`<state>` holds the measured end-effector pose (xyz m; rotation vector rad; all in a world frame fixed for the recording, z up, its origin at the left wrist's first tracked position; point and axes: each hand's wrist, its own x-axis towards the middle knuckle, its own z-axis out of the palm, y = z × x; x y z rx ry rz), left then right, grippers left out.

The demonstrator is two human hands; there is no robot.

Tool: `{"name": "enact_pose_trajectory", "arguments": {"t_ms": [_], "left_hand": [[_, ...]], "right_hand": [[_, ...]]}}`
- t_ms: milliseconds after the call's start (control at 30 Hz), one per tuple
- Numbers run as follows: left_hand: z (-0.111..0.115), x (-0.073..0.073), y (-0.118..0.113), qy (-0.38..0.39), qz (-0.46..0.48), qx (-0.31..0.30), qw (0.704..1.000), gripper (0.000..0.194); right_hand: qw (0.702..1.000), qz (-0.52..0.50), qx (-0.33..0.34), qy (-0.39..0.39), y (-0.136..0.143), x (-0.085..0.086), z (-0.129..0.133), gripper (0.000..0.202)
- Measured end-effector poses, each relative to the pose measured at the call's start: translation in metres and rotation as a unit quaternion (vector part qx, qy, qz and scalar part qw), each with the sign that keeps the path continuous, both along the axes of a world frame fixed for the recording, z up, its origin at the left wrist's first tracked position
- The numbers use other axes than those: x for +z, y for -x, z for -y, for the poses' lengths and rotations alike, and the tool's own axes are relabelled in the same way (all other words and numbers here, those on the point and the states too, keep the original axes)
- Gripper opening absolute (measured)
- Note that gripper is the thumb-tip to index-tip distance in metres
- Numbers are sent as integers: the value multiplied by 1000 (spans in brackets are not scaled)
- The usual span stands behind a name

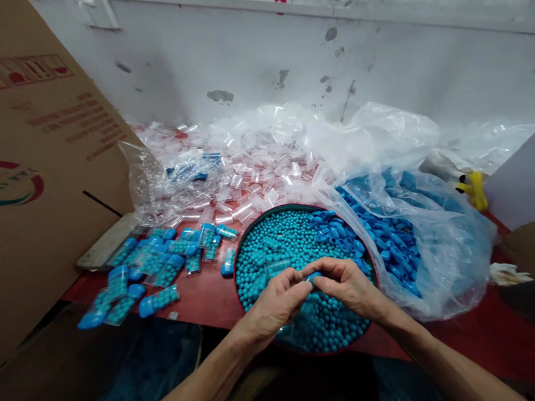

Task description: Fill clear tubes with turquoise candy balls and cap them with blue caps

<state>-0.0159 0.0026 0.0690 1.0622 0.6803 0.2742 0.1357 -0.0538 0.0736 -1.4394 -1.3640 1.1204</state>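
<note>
Both hands meet above a round tray filled with small turquoise balls. My left hand has its fingers pressed together around a small blue cap. From the other side, my right hand pinches the same cap between thumb and fingers. Whether a clear tube is joined to the cap is hidden by the fingers. Loose blue caps lie on the balls at the tray's right side. Left of the tray, several clear tubes filled with balls and closed with blue caps lie on the red table.
Clear empty tubes are heaped behind the tray. A plastic bag of blue caps stands at its right. A large cardboard box rises at the left, and a white wall closes off the back. Something yellow lies at the right.
</note>
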Motion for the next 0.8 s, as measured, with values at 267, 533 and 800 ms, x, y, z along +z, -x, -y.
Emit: {"name": "enact_pose_trajectory", "arguments": {"t_ms": [267,533,800], "left_hand": [[4,-3,-2,-12,-13,-2,1000,21],[-1,-7,-4,38,27,-22,999,31],[-6,-6,-2,19,33,-11,999,31]], "right_hand": [[999,31,7,-29,-1,-3,3,22],[998,-31,-31,-45,-4,-18,3,29],[998,42,31,-35,-9,-9,3,25]]}}
